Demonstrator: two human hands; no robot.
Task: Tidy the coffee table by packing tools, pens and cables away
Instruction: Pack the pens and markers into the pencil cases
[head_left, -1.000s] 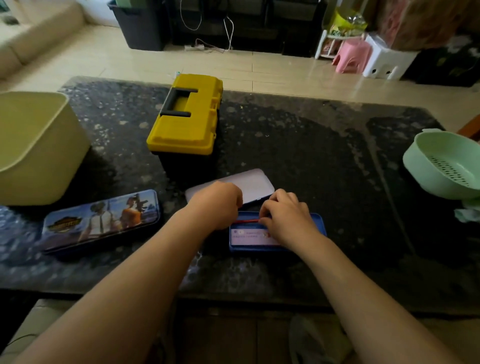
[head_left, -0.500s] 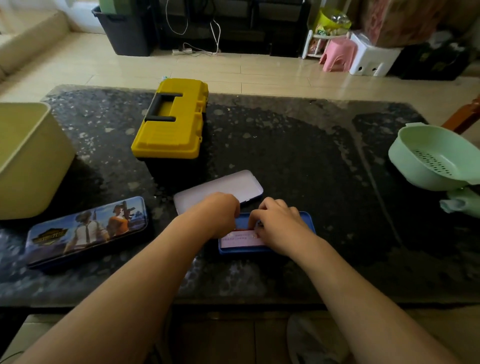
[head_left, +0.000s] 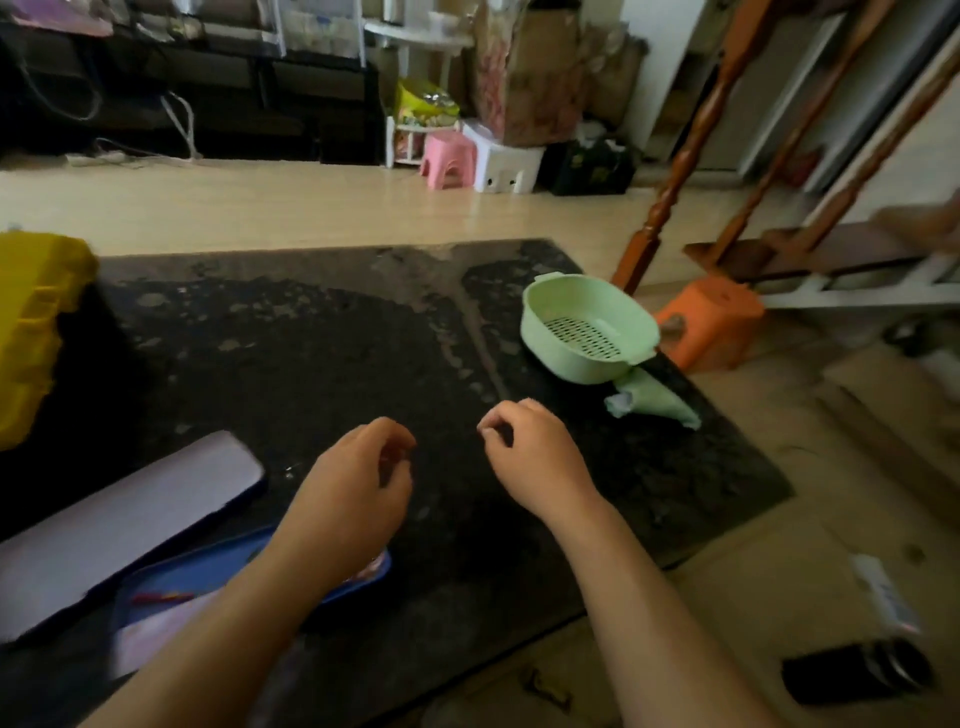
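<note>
The dark speckled surface (head_left: 322, 364) fills the middle of the frame. A yellow toolbox (head_left: 31, 332) sits at the left edge. At lower left is an open blue pencil case (head_left: 208, 571), with its pale lid (head_left: 119, 525) just beside it. A green colander (head_left: 550, 348) stands at centre right. The left hand (head_left: 353, 483) and right hand (head_left: 530, 457) hover at centre, fingers loosely curled, with nothing visible in either. A red pen (head_left: 161, 597) lies in the case.

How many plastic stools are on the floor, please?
3: pink stool and white stool side by side near far shelves, orange stool right of the table; others may be hidden.
</note>
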